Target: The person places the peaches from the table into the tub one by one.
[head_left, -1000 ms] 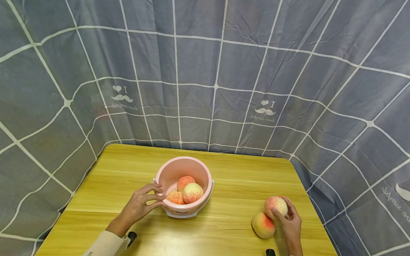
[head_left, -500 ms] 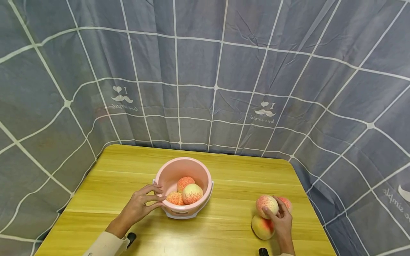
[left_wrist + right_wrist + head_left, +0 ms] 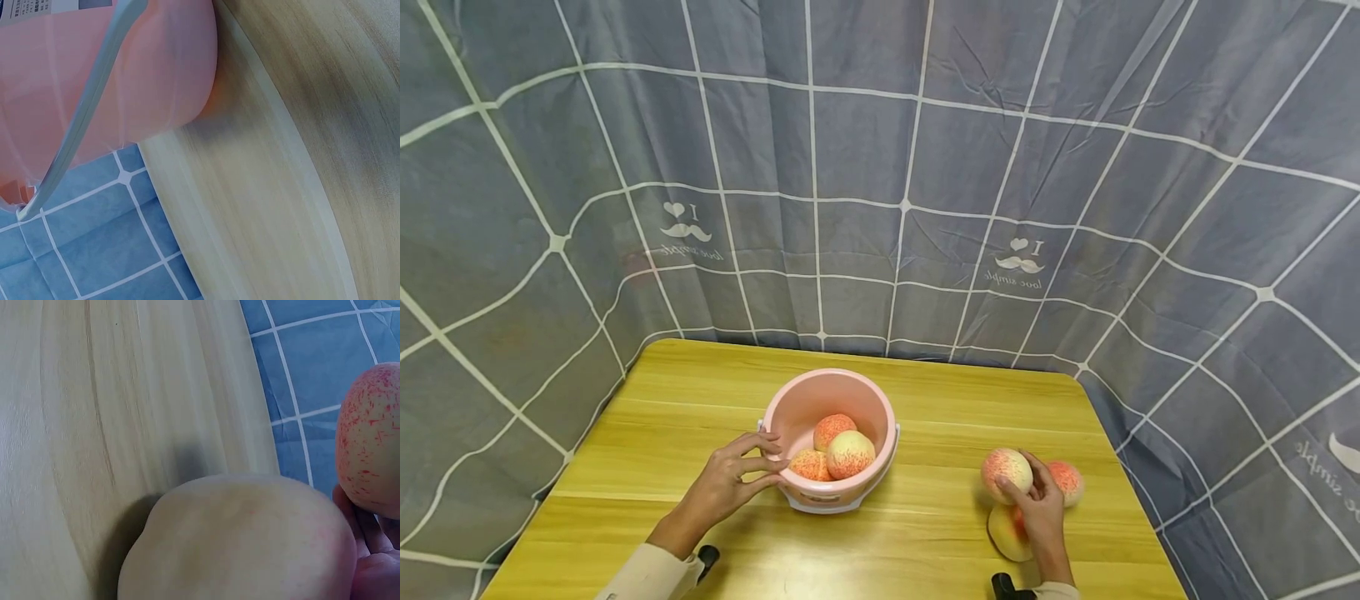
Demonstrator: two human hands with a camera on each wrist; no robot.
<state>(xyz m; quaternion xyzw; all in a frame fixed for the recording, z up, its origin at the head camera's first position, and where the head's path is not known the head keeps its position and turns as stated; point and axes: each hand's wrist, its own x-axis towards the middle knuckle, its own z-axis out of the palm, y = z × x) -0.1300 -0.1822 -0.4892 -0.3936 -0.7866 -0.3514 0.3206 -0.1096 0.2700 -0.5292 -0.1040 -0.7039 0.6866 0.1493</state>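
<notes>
In the head view my left hand [image 3: 726, 479] holds the near-left rim of a pink bucket [image 3: 790, 400], fingers at the edge. Three peaches [image 3: 851, 454] lie inside it. Its pale handle [image 3: 94, 94] hangs down the side in the left wrist view. On the right, my right hand [image 3: 1043, 512] grips a cream-and-red speckled peach [image 3: 1006, 473] between thumb and fingers; the right wrist view has this peach [image 3: 372, 444] at its right edge. A yellow peach with a red blush [image 3: 1007, 533] sits on the table just below, partly covered by that hand.
Another reddish peach [image 3: 1066, 483] rests on the table right of my right hand. The yellow wood-grain table [image 3: 700, 392] ends at a grey checked curtain [image 3: 865, 233] behind and at both sides. Black wrist mounts [image 3: 707, 560] sit by the sleeves.
My right hand has moved left with the speckled peach, uncovering the reddish peach to its right. The left hand and the bucket stay where they were.
</notes>
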